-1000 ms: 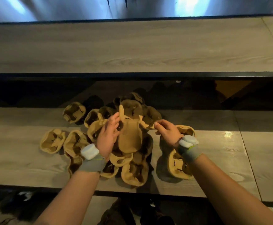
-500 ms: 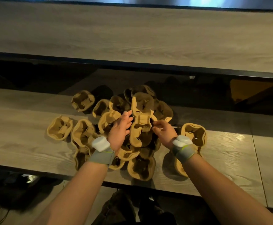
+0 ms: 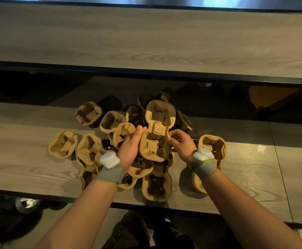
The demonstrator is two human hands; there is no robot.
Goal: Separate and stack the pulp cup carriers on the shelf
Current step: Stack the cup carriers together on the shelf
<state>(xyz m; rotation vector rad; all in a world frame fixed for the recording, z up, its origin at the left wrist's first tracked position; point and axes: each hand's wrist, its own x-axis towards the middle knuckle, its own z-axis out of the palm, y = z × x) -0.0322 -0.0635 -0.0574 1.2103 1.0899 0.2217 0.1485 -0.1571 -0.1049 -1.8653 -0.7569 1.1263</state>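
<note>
A tan pulp cup carrier [image 3: 157, 130] with two cup wells is held upright over a heap of several similar carriers [image 3: 155, 184] on the lower wooden shelf [image 3: 21, 159]. My left hand [image 3: 131, 147] grips its left side, thumb up along the narrow waist. My right hand [image 3: 180, 142] pinches its right edge at the waist. Loose carriers lie to the left, one [image 3: 63, 144] farthest out, another [image 3: 88, 113] further back. One carrier [image 3: 213, 150] lies to the right, partly behind my right wrist.
An upper wooden shelf [image 3: 146, 36] with a dark front edge runs across the top. The lower shelf has bare wood at far left and right of the heap. Below its front edge lie dark floor, a shoe [image 3: 26, 204] and dark clothing.
The held carrier has been turned so its open wells face me and lifted a little higher. Both hands shifted to its narrow waist. The camera moved closer and tilted down.
</note>
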